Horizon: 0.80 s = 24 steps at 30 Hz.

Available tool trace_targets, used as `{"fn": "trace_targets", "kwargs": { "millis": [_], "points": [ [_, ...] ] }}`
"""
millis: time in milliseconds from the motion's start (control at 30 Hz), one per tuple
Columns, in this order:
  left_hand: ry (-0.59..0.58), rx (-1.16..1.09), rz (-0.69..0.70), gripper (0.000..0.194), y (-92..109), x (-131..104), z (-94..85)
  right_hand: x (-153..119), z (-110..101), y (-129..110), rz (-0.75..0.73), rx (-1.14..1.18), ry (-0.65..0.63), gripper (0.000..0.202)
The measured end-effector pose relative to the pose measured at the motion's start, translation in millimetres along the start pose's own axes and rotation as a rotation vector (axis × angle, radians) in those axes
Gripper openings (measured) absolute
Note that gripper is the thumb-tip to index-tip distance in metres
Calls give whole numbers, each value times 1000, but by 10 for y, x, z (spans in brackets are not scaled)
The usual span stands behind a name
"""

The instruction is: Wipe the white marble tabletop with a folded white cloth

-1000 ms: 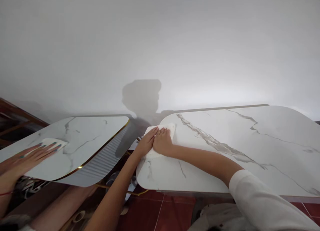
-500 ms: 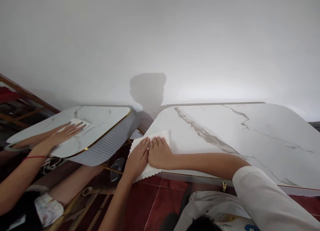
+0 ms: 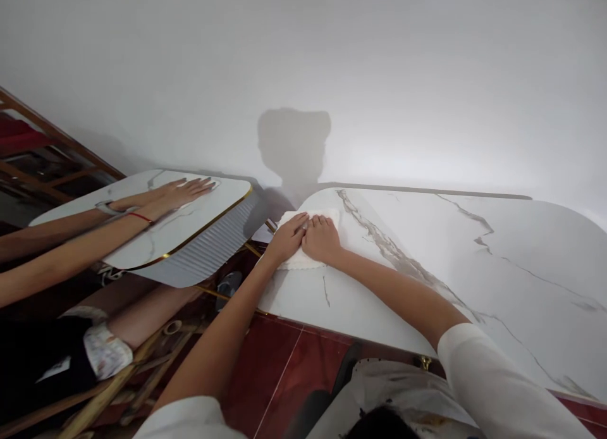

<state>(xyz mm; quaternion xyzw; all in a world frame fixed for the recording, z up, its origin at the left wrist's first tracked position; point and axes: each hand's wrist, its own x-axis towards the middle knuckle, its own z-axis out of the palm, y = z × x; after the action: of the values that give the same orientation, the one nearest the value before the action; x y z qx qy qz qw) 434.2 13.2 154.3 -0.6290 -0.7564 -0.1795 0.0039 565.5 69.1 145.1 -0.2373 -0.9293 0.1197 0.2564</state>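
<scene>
Near: red floor tiles (image 3: 279,363) show below the near edge of the right marble-patterned tabletop (image 3: 521,243). A brass-colored knob (image 3: 425,362) sits just under that edge.

Center: a white cloth (image 3: 302,260) with a scalloped edge lies on the left end of the right tabletop. The left hand (image 3: 287,238) and right hand (image 3: 321,239) rest palm down on the cloth, side by side and touching, each spread flat with fingers close together; neither grips it.

Left: a second marble-patterned tabletop (image 3: 137,248) has gold trim (image 3: 165,255) and a fluted side panel (image 3: 203,244). A co-worker's hands (image 3: 187,193) lie flat toward its far side, with a red band (image 3: 141,217) at one wrist.

Far: a plain pale wall (image 3: 403,66) carries a head-shaped shadow (image 3: 293,142).
</scene>
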Motion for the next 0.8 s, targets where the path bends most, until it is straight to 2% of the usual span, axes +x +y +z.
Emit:
{"fn": "trace_targets", "kwargs": {
  "millis": [233, 467, 633, 800],
  "points": [
    [8, -70, 12, 53, -206, 622, 161, 420, 91, 330, 90, -15, 29, 48],
    [42, -33, 2, 51, -302, 1070, 273, 810, 165, 649, 100, 10, 12, 42],
    [41, -18, -10, 51, -233, 1395, 393, 928, 119, 912, 132, -13, 17, 39],
    [33, -102, 80, 50, -4, 1696, 597, 853, 30, 1241, 188, -83, 63, 39]
  ]
}}
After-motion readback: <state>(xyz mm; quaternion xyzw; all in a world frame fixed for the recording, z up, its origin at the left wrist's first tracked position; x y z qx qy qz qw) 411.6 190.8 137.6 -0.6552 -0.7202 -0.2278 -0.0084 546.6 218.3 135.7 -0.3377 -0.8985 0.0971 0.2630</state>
